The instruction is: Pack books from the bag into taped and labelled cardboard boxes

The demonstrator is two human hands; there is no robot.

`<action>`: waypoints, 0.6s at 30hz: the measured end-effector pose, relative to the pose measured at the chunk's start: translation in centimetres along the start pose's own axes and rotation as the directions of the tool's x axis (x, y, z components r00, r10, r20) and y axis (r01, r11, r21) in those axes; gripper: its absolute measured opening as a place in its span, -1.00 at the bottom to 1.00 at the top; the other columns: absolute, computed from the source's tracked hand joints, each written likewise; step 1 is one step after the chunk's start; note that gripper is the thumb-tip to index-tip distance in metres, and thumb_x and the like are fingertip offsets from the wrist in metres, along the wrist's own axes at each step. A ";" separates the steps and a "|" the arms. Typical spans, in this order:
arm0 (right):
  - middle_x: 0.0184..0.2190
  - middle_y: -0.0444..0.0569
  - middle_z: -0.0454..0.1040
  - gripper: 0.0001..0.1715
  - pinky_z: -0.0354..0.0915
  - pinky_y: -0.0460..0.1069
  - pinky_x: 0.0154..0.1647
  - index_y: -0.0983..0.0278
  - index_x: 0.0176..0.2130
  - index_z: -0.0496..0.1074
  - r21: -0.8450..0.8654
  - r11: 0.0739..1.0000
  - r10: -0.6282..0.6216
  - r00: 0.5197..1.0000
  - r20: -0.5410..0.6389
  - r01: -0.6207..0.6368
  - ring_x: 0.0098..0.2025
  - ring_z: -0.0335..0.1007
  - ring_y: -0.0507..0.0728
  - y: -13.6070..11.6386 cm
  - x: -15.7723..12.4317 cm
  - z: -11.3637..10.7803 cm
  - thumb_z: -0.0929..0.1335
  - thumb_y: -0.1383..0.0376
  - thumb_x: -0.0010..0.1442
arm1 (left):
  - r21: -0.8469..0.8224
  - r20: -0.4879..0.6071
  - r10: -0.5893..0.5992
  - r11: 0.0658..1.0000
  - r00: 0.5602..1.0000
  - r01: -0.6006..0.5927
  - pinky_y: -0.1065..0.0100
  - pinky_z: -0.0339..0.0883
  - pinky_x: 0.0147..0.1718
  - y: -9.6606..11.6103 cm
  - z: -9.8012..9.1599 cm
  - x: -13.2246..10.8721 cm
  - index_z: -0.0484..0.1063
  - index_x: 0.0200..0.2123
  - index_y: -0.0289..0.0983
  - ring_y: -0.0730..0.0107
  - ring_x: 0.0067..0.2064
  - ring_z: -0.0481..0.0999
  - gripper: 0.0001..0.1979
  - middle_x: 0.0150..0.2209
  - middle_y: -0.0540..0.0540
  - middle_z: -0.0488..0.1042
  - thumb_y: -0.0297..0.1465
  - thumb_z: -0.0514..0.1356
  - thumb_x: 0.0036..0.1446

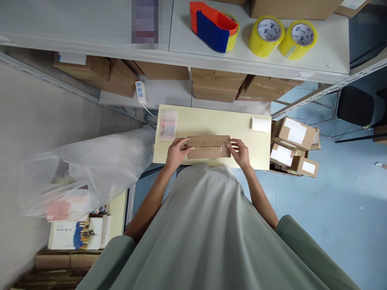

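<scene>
A long flat cardboard box (208,146) lies on a small pale yellow table (211,123), its flaps meeting along the middle. My left hand (176,152) grips the box's left end, fingers curled over the flap. My right hand (240,152) holds the right end, fingers bent onto the top by a strip of clear tape.
A pink-tinted packet (168,124) and a white pad (260,124) lie on the table. The shelf above bears a red-blue tape dispenser (214,25) and two yellow tape rolls (266,35). Labelled boxes (294,150) are stacked right; a plastic bag (90,169) hangs left.
</scene>
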State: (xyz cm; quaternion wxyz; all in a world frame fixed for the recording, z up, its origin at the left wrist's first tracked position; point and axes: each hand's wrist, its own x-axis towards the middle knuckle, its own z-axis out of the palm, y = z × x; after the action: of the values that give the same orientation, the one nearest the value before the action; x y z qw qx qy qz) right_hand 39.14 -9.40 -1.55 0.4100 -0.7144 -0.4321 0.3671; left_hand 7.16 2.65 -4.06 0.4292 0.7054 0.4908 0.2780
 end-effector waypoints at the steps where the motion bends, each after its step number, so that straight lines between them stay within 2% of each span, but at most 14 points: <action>1: 0.16 0.12 0.63 -0.25 0.71 0.30 0.07 0.10 0.06 0.58 0.010 1.000 0.009 1.000 -0.007 -0.009 0.10 0.69 0.36 0.1 0.0 0.2 0.41 -0.43 0.32 | -0.011 -0.009 0.011 1.000 1.000 -0.011 0.12 0.77 0.01 0.0 0.1 -0.2 0.64 0.13 -0.13 0.25 -0.11 0.74 -0.57 0.10 -0.16 0.60 -0.06 0.48 0.32; 4: 0.17 0.12 0.64 -0.22 0.72 0.30 0.06 0.10 0.07 0.57 0.025 0.999 0.038 0.999 -0.023 -0.037 0.11 0.69 0.36 0.4 0.1 0.5 0.43 -0.44 0.28 | -0.040 -0.064 0.038 0.998 0.997 -0.041 0.14 0.76 0.01 0.0 0.5 -0.6 0.67 0.06 -0.16 0.25 -0.09 0.74 -0.63 0.05 -0.16 0.62 -0.05 0.43 0.37; 7: 0.18 0.11 0.64 -0.24 0.71 0.29 0.05 0.10 0.07 0.56 0.028 0.999 0.044 0.999 -0.021 -0.043 0.10 0.68 0.35 0.6 0.2 0.7 0.44 -0.41 0.29 | -0.047 -0.119 0.013 0.999 0.993 -0.019 0.16 0.76 -0.03 0.1 1.1 -0.7 0.67 -0.01 -0.18 0.26 -0.12 0.75 -0.69 0.00 -0.16 0.65 -0.08 0.40 0.41; 13: 0.20 0.12 0.64 -0.26 0.72 0.28 -0.01 0.10 0.07 0.55 0.016 0.998 0.064 0.998 -0.020 -0.064 0.06 0.68 0.34 1.3 0.8 0.7 0.48 -0.38 0.25 | -0.025 -0.157 -0.037 0.999 0.987 0.034 0.17 0.74 -0.04 0.0 2.0 -0.7 0.66 -0.03 -0.19 0.25 -0.13 0.75 -0.80 -0.01 -0.17 0.66 -0.24 0.44 0.37; 18: 0.20 0.14 0.63 -0.29 0.70 0.30 0.00 0.11 0.05 0.54 0.005 0.997 0.076 0.997 -0.017 -0.076 0.05 0.68 0.34 1.3 1.1 0.8 0.49 -0.35 0.25 | -0.019 -0.183 -0.022 1.000 0.983 0.018 0.19 0.74 -0.04 0.1 2.3 -0.9 0.65 -0.03 -0.19 0.28 -0.15 0.75 -0.85 -0.02 -0.16 0.65 -0.30 0.43 0.38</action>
State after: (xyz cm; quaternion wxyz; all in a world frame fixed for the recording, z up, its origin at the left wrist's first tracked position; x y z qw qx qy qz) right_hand 39.25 -8.59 -3.21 0.4010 -0.7326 -0.4004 0.3771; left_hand 8.73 1.03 -5.09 0.3913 0.6682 0.5327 0.3415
